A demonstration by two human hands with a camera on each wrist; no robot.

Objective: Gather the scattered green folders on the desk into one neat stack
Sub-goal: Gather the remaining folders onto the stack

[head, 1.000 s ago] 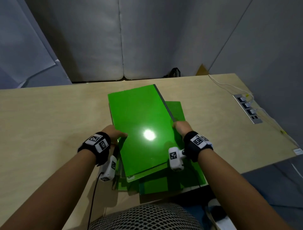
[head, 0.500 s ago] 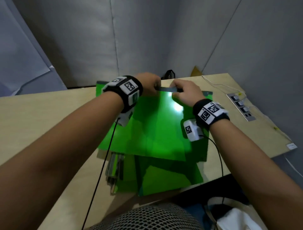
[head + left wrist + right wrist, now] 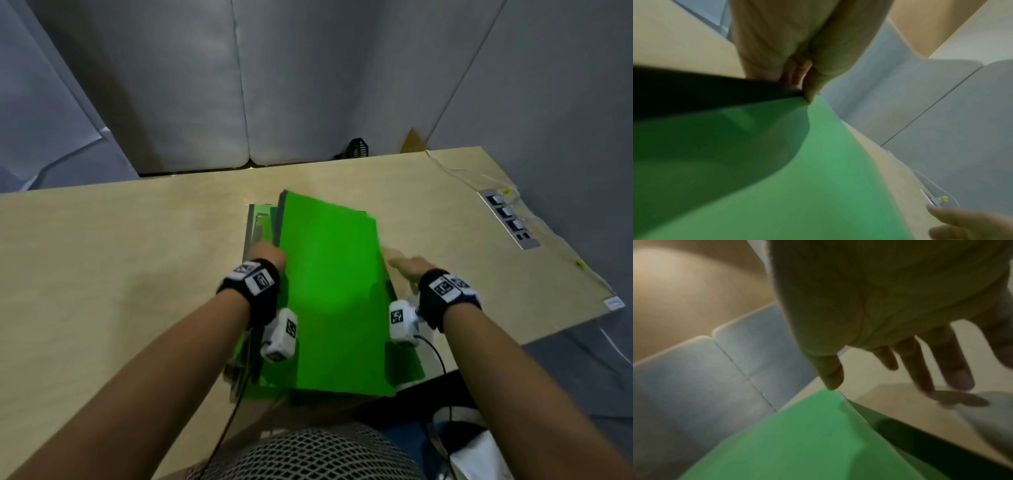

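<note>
Head view: a pile of green folders lies at the near edge of the pale wooden worktop, roughly midway along it, with its near end overhanging that edge. The top folder sits askew over the ones beneath, whose dark edges show along its left side. The left hand is at the pile's left edge, and the right hand is just beside the right edge with fingers stretched flat. A power strip is set in the worktop near the right edge.

Left wrist view: the left hand's fingers curl onto the edge of the top folder, pinching it.

Right wrist view: the right hand's fingers are spread straight, holding nothing, above the worktop beside the folder's corner.
</note>
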